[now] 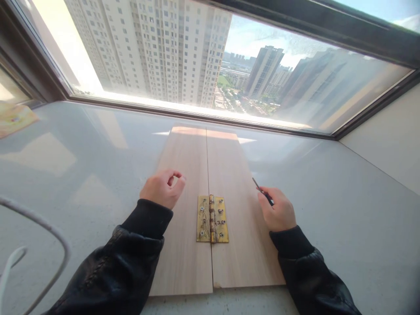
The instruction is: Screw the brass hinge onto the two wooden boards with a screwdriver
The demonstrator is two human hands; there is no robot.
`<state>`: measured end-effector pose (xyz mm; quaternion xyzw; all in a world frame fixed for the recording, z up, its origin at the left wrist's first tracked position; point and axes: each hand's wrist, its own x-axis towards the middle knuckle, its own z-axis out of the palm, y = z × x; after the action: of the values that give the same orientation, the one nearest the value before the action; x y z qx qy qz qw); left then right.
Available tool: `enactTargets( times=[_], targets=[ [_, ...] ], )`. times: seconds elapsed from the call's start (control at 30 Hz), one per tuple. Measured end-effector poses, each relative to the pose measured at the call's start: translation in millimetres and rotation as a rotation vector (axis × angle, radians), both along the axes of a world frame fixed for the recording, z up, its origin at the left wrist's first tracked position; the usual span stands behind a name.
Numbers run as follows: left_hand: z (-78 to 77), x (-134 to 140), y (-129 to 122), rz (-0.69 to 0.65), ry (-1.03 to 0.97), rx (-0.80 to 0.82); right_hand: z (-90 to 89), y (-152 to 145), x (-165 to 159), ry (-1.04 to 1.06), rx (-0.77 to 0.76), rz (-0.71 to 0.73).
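Two pale wooden boards, a left board (183,262) and a right board (243,262), lie side by side with a narrow seam between them. Across that seam sits a worn brass hinge (211,218), with screws in both leaves. My left hand (163,188) is closed over the left board, fingers curled and thumb against the index finger; whatever it may hold is hidden. At the right board's outer edge, my right hand (277,209) grips a small screwdriver (269,200), its thin metal shaft pointing up and left, away from the hinge.
The boards rest on a glossy pale windowsill (344,210). Behind them runs a dark window frame (203,117), with tall buildings outside. A white cable (62,249) loops at the lower left. A yellowish packet (15,119) lies at the far left.
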<state>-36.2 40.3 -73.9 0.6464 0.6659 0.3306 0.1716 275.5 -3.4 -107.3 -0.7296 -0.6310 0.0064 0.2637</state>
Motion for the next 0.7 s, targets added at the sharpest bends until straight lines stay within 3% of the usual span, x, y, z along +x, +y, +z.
enactTargets(
  times=[0.07, 0.13, 0.2, 0.27, 0.3, 0.43, 0.53, 0.6, 0.7],
  targets=[
    [-4.7, -23.4, 0.4, 0.084, 0.209, -0.002, -3.9, 3.9, 11.7, 0.000, -0.031, -0.062],
    [-16.7, -47.2, -5.3, 0.207, 0.407, -0.125, -8.3, 5.9, 17.8, -0.004, -0.095, -0.097],
    [-32.7, -64.8, -15.2, 0.123, 0.480, -0.212, -12.5, 5.8, 17.9, -0.016, -0.156, -0.103],
    [-46.9, -73.1, -25.0, -0.029, 0.534, -0.205, -15.5, 4.6, 14.9, -0.027, -0.196, -0.089],
    [-51.7, -73.8, -28.7, -0.035, 0.547, -0.204, -16.5, 4.0, 13.6, -0.029, -0.212, -0.080],
    [-54.6, -62.6, -34.5, -0.076, 0.523, -0.191, -18.4, 2.2, 17.4, -0.026, -0.274, -0.064],
    [-44.0, -51.5, -35.1, -0.084, 0.368, -0.191, -19.5, 1.4, 26.1, -0.022, -0.304, -0.073],
    [-30.1, -45.3, -35.7, -0.120, 0.095, -0.204, -19.6, 1.1, 30.4, -0.019, -0.319, -0.081],
    [2.9, -33.0, -36.9, -0.301, -0.435, -0.153, -17.7, 1.1, 32.6, -0.005, -0.339, -0.084]
  ],
)
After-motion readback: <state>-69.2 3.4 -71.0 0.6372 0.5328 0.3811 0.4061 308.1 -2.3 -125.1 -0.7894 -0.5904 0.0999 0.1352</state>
